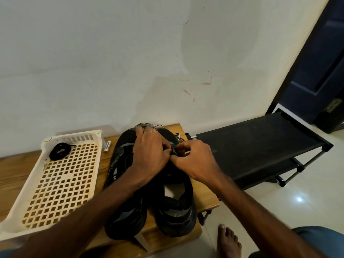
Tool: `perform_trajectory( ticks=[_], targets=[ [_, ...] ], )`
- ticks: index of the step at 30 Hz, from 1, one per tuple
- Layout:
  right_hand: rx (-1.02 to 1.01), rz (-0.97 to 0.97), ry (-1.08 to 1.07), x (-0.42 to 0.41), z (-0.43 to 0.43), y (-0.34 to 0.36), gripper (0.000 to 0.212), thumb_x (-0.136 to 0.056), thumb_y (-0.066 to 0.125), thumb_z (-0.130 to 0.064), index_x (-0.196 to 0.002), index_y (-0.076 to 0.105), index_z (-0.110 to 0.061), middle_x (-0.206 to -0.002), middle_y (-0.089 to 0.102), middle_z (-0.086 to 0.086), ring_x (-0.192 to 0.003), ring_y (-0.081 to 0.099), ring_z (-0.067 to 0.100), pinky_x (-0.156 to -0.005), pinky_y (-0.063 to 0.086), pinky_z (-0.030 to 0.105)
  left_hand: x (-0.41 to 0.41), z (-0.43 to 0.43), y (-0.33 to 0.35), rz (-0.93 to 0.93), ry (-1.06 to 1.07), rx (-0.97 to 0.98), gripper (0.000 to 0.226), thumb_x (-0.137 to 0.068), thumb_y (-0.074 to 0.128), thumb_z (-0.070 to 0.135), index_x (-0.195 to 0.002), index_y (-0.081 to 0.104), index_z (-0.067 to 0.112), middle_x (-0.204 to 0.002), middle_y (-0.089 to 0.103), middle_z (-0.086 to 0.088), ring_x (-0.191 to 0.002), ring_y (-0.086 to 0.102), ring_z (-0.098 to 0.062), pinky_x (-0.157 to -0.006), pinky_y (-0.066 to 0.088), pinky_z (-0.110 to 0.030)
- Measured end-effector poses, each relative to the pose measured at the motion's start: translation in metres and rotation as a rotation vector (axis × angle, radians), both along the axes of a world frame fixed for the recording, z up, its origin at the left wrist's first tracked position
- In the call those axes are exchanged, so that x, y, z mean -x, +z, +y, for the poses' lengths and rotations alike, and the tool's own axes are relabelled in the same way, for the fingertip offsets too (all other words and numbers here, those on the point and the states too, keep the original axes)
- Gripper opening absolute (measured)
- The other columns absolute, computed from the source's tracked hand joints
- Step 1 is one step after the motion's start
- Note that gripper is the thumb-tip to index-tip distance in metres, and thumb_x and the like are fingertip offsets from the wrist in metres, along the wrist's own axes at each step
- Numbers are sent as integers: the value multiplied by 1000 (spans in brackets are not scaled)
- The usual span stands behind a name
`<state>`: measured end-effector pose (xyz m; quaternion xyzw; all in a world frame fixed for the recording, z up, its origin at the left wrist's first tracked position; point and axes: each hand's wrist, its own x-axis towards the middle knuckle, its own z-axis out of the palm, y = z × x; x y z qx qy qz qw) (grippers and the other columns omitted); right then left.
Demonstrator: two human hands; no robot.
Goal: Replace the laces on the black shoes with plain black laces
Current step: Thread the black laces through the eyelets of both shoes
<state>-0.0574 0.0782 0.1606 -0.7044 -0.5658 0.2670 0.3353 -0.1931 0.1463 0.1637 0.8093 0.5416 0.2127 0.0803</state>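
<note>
Our left hand (150,152) and right hand (195,159) pinch the lacing (173,148) of the black fabric sneaker (175,216); one coiled plain black lace (60,151) awaits at nine o'clock.

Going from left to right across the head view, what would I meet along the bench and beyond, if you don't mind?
White tray → battery → one black shoe → the other black shoe → black shoe rack.

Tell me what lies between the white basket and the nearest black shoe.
In the head view, a small white battery-like cylinder lies on the wooden table between the white basket and the black shoe, near their far ends.
</note>
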Motion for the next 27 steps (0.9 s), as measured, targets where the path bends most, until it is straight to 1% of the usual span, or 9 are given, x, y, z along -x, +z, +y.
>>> perform_trajectory(
  ticks=[2, 3, 5, 7, 11, 15, 18, 22, 27],
  targets=[
    [19, -153, -17, 7, -1, -3, 23, -85, 77, -24, -107, 73, -18, -87, 70, -7, -77, 69, 9, -70, 62, 27, 1, -1, 4, 71, 10, -17, 14, -84, 77, 36, -98, 81, 32, -113, 62, -1, -119, 37, -24, -87, 40, -26],
    [10, -198, -34, 9, -1, -4, 21, -86, 75, -21, -107, 73, -17, -87, 70, -5, -76, 69, 10, -72, 63, 29, 1, 0, 7, 99, 17, -3, 15, -84, 75, 36, -97, 81, 30, -115, 62, -1, -121, 37, -24, -90, 40, -26],
    [-26, -228, -64, 9, 0, -6, 23, -88, 70, -15, -111, 74, -17, -90, 72, -2, -75, 68, 11, -71, 61, 28, 2, 3, 10, 163, 26, 26, 17, -85, 71, 34, -97, 80, 26, -118, 63, 0, -125, 39, -23, -95, 40, -28],
    [-35, -228, -58, 9, 2, -5, 31, -86, 67, -14, -115, 74, -19, -89, 72, -3, -72, 67, 11, -66, 59, 27, 3, 6, 11, 150, 29, 49, 17, -84, 70, 31, -95, 80, 23, -116, 65, 1, -126, 41, -21, -96, 37, -27],
    [5, -240, -46, 6, 10, -4, 39, -86, 65, -22, -124, 72, -28, -97, 76, -2, -74, 67, 11, -54, 43, 16, 2, 2, 9, -8, 73, 72, 9, -81, 76, 23, -88, 82, 21, -112, 65, 2, -123, 39, -20, -80, 38, -23],
    [0, -288, -65, 9, 16, -4, 35, -85, 67, -24, -118, 76, -30, -94, 78, -3, -70, 66, 10, -50, 38, 14, 5, 7, 4, -71, 85, 149, 8, -81, 76, 25, -84, 82, 21, -99, 71, 4, -122, 42, -20, -75, 40, -25],
    [-14, -285, -71, 9, 15, -5, 35, -85, 69, -23, -118, 76, -32, -98, 79, -4, -69, 63, 8, -50, 35, 12, 5, 9, 0, -100, 115, 160, 9, -81, 76, 26, -85, 81, 19, -99, 70, 2, -119, 41, -20, -70, 41, -26],
    [-5, -268, -59, 5, 16, -3, 37, -88, 69, -27, -123, 73, -35, -111, 77, -9, -84, 66, 6, -55, 27, 7, 4, 10, -2, -143, 111, 158, 9, -83, 76, 26, -87, 81, 20, -105, 69, 5, -119, 39, -19, -57, 28, -16],
    [11, -236, -48, 0, 16, -1, 36, -88, 67, -26, -122, 73, -38, -117, 75, -10, -100, 68, 9, -59, 29, 7, 4, 11, -6, -181, 101, 137, 8, -81, 77, 22, -86, 83, 21, -116, 67, 10, -119, 38, -19, -56, 24, -12]
  ],
)
